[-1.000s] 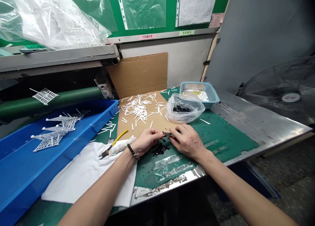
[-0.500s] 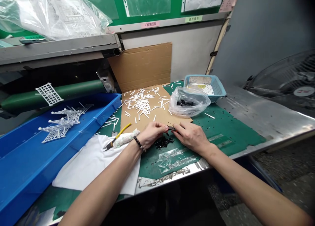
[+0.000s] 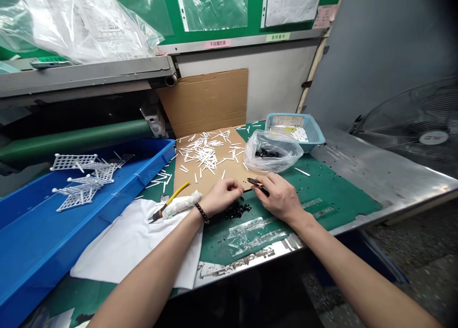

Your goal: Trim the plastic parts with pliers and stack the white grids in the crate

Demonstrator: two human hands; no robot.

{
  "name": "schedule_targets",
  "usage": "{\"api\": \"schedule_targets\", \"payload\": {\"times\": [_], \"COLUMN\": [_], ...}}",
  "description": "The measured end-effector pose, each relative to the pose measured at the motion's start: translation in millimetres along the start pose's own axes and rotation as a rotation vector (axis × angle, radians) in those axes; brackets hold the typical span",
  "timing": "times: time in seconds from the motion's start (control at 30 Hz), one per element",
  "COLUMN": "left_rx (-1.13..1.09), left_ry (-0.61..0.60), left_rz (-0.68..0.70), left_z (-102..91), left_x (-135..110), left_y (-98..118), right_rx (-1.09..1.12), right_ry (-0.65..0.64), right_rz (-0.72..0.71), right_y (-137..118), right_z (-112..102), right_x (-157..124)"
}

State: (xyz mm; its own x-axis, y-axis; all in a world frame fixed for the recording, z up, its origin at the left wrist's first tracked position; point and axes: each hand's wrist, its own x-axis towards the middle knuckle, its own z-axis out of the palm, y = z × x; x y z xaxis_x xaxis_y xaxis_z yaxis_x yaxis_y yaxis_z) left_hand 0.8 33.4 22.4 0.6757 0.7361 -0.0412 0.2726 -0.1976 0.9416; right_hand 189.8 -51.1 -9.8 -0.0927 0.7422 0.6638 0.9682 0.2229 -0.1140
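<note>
Parted further, the left hand [image 3: 221, 198] is pressed together, anything pinched hidden; snips [image 3: 258, 187] are gripped by the right hand [image 3: 277, 198]; black bits [image 3: 234, 211] could be scattered by a slip.

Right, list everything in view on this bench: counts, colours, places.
blue tray: one, blue, bench left
white lattice pieces: at least three, white, in the tray
cardboard sheet: one, brown, bench middle
white sticks: many, white, on the cardboard sheet
green mat: one, green, bench front right
black pieces: small heap, black, on the green mat
clear plastic bag: one, clear, more black pieces inside, right of the sticks
basket: one, light blue, behind the bag
white cloth: one, white, front left
pliers: one pair, yellow handle, at the cloth's edge
fan: one, grey, far right
small cutters: one pair, dark, between the hands
left hand: one, beside the cutters
right hand: one, holding the cutters
</note>
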Motion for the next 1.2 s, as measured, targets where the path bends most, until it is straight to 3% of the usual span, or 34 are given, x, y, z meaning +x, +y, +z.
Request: {"api": "schedule_targets", "payload": {"times": [0.13,0.27,0.37,0.47,0.57,0.67,0.87,1.2], "left_rx": [0.515,0.606,0.456,0.058,-0.405,-0.647,-0.817,-0.738], "left_ry": [-0.020,-0.060,0.000,0.035,-0.011,-0.051,-0.059,-0.007], "left_rz": [0.212,0.267,0.170,0.015,-0.147,-0.225,-0.244,-0.244], "left_z": [5.4,3.1,2.3,1.8,-0.5,-3.8,-4.9,-3.0], "left_x": [1,1,2,2,0,-2,-3,-4], "left_y": [-3,-5,-2,5,9,9,8,2], "right_rx": [-0.010,-0.017,-0.013,-0.012,-0.018,-0.019,-0.008,0.048], "right_ry": [-0.016,-0.045,-0.044,-0.038,-0.049,-0.059,-0.059,-0.110], "right_rz": [-0.004,0.007,0.007,0.000,-0.008,-0.010,-0.018,-0.082], "right_y": [-1,-1,-1,-1,-1,-1,-1,-3], "right_z": [-1,-1,-3,-4,-3,-1,-1,-3], "right_x": [0,1,2,2,2,1,1,1]}}
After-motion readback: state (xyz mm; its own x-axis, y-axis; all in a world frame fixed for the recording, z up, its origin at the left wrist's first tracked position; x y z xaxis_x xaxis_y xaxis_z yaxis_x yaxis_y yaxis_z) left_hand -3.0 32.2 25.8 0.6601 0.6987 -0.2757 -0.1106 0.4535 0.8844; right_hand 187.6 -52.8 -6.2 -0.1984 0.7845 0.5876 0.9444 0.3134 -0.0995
